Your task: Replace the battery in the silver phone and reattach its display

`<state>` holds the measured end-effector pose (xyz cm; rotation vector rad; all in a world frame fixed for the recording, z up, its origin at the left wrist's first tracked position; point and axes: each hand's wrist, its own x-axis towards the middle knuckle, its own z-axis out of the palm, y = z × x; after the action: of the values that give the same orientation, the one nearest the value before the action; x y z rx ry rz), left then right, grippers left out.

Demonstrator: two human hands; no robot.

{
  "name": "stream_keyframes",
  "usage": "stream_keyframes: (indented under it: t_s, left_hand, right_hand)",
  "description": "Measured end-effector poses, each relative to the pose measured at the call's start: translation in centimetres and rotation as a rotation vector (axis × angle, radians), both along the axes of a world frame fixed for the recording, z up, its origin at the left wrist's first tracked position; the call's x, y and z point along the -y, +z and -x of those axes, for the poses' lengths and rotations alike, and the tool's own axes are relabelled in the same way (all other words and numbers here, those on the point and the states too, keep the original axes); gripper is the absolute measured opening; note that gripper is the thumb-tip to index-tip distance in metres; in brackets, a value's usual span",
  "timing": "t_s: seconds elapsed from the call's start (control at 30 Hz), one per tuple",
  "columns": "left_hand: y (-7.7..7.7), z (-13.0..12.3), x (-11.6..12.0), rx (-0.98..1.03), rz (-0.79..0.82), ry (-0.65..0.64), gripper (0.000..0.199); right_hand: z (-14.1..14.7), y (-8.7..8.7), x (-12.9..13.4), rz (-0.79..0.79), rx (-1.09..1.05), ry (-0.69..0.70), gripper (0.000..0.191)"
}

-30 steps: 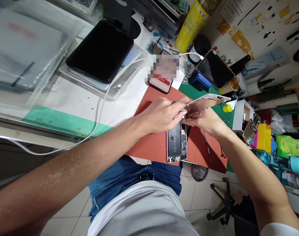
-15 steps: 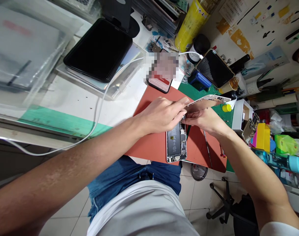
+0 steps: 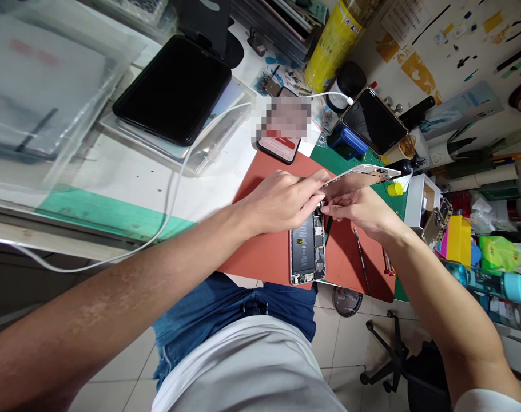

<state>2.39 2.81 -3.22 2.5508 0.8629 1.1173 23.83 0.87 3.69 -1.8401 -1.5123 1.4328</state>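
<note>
An opened phone body [image 3: 302, 249] lies on the red-brown mat, its black battery and boards bare. Its detached-edge screen panel [image 3: 358, 178] is tilted up above the body's far end, back side facing me. My left hand [image 3: 283, 197] grips the panel's left end between thumb and fingers, reaching over the top of the body. Under the panel, my right hand [image 3: 357, 209] has its fingers pinched together at the body's upper right corner. What those fingertips hold, if anything, is too small to make out.
On the red-brown mat [image 3: 251, 252] lies a thin metal tool [image 3: 361, 260], right of the phone body. A lit phone [image 3: 281, 146], a black tablet-like device [image 3: 174, 88], a white cable [image 3: 174, 197] and a yellow can [image 3: 335, 43] surround the work. A white box [image 3: 418, 200] stands right.
My right hand's fingertips have shifted slightly right at the phone's upper corner. The left hand and the raised screen panel stay almost in place.
</note>
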Motion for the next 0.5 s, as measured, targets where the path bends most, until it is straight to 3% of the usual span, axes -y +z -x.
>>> stream_keyframes:
  t_s: [0.27,0.5]
  left_hand:
    - [-0.1,-0.1,-0.1,0.051,-0.053,-0.010,0.033]
    - [-0.1,0.0,-0.1,0.018,-0.019,0.005,0.035]
  right_hand:
    - [0.2,0.1,1.9,0.135,-0.043,-0.154,0.026]
    - [1.3,0.0,2.3,0.043,-0.007,-0.190,0.015]
